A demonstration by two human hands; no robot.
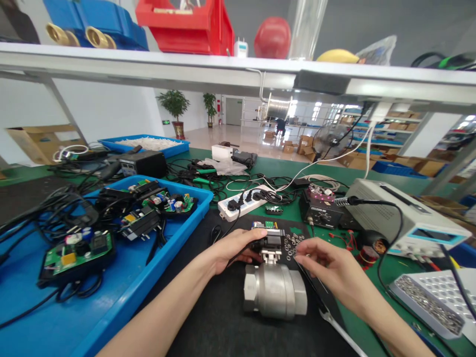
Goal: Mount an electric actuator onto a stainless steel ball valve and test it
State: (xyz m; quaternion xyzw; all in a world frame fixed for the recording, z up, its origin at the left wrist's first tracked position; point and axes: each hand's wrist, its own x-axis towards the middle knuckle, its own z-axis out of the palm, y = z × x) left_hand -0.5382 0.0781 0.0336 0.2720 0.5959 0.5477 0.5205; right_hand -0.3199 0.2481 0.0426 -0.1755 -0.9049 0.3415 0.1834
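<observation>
A steel ball valve [274,292] lies on the black mat [219,322] in front of me. A black actuator unit [268,239] sits on the valve's top. My left hand [234,249] grips the actuator from the left, fingers closed on it. My right hand [327,267] hovers just right of the valve, its fingertips pinched together beside a small heap of washers or nuts [293,244]; whatever is in the pinch is too small to see.
A blue tray [156,263] with several green circuit boards [76,250] and cables lies at left. Behind are a white power strip [245,201], a soldering station [322,210], a grey power supply [405,213] and a perforated tray of screws [435,297]. A shelf [238,69] runs overhead.
</observation>
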